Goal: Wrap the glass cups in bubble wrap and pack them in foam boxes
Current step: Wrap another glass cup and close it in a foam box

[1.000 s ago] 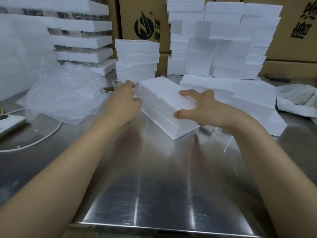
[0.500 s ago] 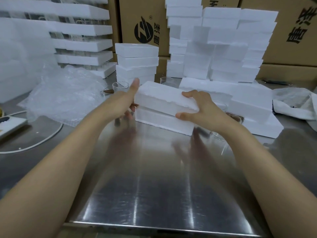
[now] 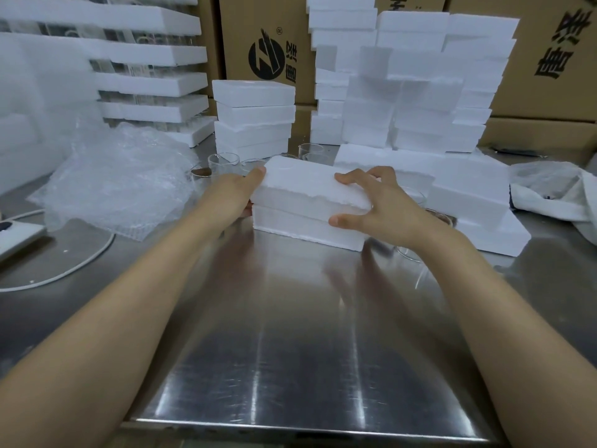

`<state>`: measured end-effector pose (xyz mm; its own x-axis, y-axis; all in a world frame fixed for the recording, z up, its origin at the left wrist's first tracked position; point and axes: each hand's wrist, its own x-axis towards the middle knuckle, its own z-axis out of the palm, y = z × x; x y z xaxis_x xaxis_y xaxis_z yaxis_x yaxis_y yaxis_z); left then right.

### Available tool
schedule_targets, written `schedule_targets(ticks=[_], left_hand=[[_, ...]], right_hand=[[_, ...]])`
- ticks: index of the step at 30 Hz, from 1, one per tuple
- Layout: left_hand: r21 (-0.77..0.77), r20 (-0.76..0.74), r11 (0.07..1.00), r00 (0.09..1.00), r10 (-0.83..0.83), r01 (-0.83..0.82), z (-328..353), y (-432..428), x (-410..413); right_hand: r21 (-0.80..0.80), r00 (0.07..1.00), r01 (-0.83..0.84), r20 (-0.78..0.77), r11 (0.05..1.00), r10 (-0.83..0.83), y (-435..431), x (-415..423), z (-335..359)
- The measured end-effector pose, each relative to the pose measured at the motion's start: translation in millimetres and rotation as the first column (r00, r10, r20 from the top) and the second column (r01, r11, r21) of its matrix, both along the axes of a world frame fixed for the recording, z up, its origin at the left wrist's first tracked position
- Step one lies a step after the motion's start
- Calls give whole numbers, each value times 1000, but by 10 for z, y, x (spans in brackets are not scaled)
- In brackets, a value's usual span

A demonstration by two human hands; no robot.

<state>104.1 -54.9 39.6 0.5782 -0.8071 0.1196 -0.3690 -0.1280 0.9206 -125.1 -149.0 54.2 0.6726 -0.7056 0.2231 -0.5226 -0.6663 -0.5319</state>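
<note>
The white foam box (image 3: 310, 202) sat lid-askew; clear glass cups (image 3: 224, 161) stood just behind it, crumpled bubble wrap (image 3: 122, 179) to its left.

Packing room or warehouse bench, not a home. Work surface was a bare steel table (image 3: 290, 334), scuffed and reflective. Brown cartons (image 3: 268, 33) with printed logos and characters stood stacked along the back. White foam boxes (image 3: 413, 92) were piled before them in uneven columns, many deep. At far left, foam slabs (image 3: 151, 53) sat in layers with glassware between. Loose bubble wrap (image 3: 122, 176) lay heaped on the table's left side. Several empty glass cups (image 3: 223, 160) stood just beside it.
</note>
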Motion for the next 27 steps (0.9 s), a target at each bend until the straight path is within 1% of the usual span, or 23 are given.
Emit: schedule_targets(ticks=[1,4,7,10,12,13,15,18,20,23,25,27], left_hand=[[-15,0,1000,1000,-10,10,-9,-6,-11],[-12,80,1000,997,-9,10,-19,-12,-51],[-16,-2,997,998,-71,71,-29,-31,-60],[23,-27,996,996,-82,83,-12,-20,-101],[63,-18,996,998,-58,59,2,-26,-129],[91,11,995,999,-37,36,13,-23,-146],[135,54,991,999,4,-12,27,-15,-171],[130,26,991,999,36,-39,31,-20,-173],[120,-13,992,999,29,-28,36,-35,-179],[124,-115,992,993,20,-6,18,-49,-216],[98,-227,995,974,29,-7,3,-65,-227],[87,-301,996,953,28,-2,-19,-71,-231]], right_hand=[[0,1000,5,-7,1000,-5,-3,1,6],[21,1000,8,-17,1000,-8,-23,-13,19],[27,999,1,-54,1000,1,-51,-42,17],[14,998,17,-66,1000,-16,-53,-44,5],[-30,999,24,-43,999,-25,-45,-42,-3],[-44,999,21,-27,999,-22,-40,-43,-5],[-42,1000,23,-19,999,-24,-27,-44,-13],[-31,998,49,-35,998,-50,-19,-25,-26],[-28,998,64,-29,998,-64,-23,-14,-37],[-21,997,65,-30,998,-65,-21,-7,-50],[-28,997,62,-44,998,-63,-13,-2,-64],[-29,997,68,-26,997,-69,-16,1,-76]])
